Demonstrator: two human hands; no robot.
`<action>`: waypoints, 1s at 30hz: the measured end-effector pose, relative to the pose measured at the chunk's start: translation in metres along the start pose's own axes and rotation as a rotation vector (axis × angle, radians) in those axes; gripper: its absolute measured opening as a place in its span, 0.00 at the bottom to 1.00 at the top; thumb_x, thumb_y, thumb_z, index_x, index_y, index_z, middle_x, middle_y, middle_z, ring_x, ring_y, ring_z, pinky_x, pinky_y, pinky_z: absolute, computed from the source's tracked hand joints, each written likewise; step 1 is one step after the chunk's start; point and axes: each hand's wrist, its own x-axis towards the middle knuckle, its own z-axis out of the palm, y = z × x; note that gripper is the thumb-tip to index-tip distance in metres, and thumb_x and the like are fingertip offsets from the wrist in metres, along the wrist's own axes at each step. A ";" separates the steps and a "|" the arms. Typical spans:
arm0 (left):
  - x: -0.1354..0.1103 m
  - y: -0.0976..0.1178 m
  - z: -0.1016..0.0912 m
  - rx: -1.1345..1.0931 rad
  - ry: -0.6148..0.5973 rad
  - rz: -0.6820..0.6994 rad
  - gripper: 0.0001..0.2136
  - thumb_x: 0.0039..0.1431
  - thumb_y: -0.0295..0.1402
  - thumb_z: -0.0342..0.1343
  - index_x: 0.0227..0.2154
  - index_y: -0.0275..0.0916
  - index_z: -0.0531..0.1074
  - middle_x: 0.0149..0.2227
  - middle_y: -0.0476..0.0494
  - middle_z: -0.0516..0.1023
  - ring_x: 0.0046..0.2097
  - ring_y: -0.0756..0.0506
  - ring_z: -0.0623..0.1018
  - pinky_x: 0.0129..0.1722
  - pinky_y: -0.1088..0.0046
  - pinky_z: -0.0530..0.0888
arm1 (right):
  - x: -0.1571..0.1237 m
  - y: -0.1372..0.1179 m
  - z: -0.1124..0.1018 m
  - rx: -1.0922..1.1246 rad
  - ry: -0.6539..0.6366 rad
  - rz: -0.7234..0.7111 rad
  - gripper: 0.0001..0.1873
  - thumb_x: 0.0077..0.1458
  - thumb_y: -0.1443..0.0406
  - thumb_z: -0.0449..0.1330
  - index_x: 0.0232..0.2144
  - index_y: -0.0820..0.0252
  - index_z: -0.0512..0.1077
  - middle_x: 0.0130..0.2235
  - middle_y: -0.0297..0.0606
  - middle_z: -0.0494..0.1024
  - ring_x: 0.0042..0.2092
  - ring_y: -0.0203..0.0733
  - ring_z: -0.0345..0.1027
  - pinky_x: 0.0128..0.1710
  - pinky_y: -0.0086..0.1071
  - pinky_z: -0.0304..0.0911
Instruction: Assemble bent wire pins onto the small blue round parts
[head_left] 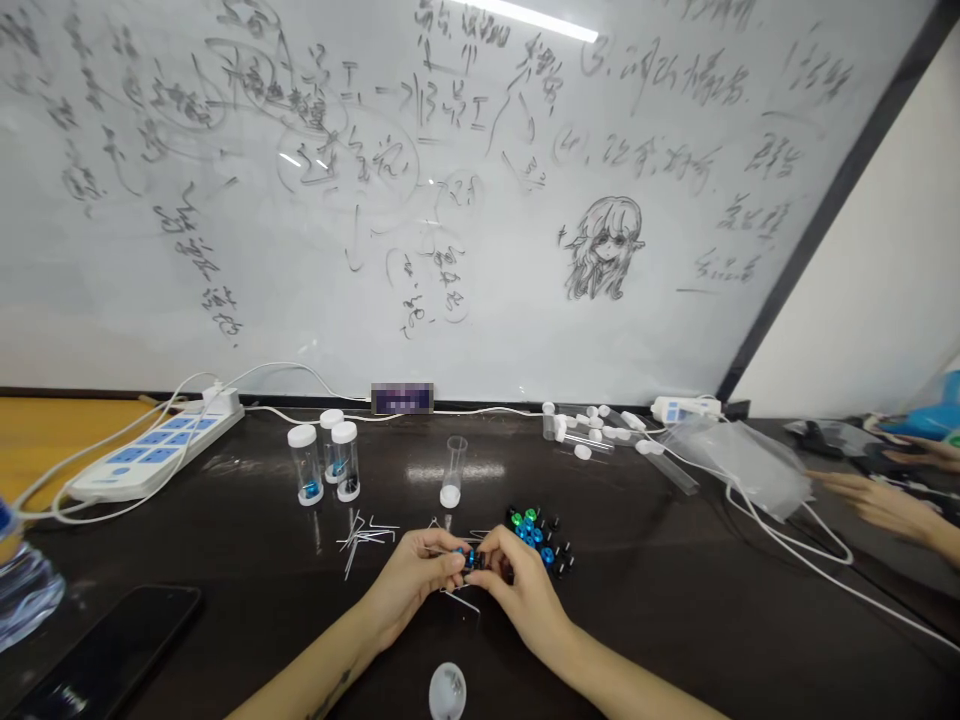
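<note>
Fingertips together, my left hand (420, 570) and my right hand (523, 580) meet low in the middle of the head view. Between them is a small blue-and-black part (471, 560), pinched from both sides; its exact shape is partly hidden by the fingers. Beneath and around the hands lie thin bent metal rods (461, 602), like hex keys. Just right of my right hand is a cluster of small blue, green and black pieces (531, 533), like screws with round heads. An uncapped clear tube (454, 470) with a white base stands beyond the hands.
Capped clear tubes (304, 465) and a pile of bent rods (364, 535) are at left. A power strip (161, 445), phone (112, 650) and bottle (26, 590) lie farther left. Loose tubes and caps (592, 430) lie back right, near a plastic bag (739, 465) and another person's hand (877, 500).
</note>
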 end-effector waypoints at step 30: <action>0.001 0.000 0.000 -0.020 -0.017 0.012 0.07 0.45 0.28 0.66 0.29 0.32 0.78 0.22 0.47 0.75 0.24 0.54 0.71 0.26 0.81 0.66 | -0.002 0.000 0.002 -0.046 0.031 -0.037 0.09 0.51 0.72 0.62 0.29 0.58 0.65 0.28 0.28 0.65 0.28 0.35 0.59 0.28 0.25 0.54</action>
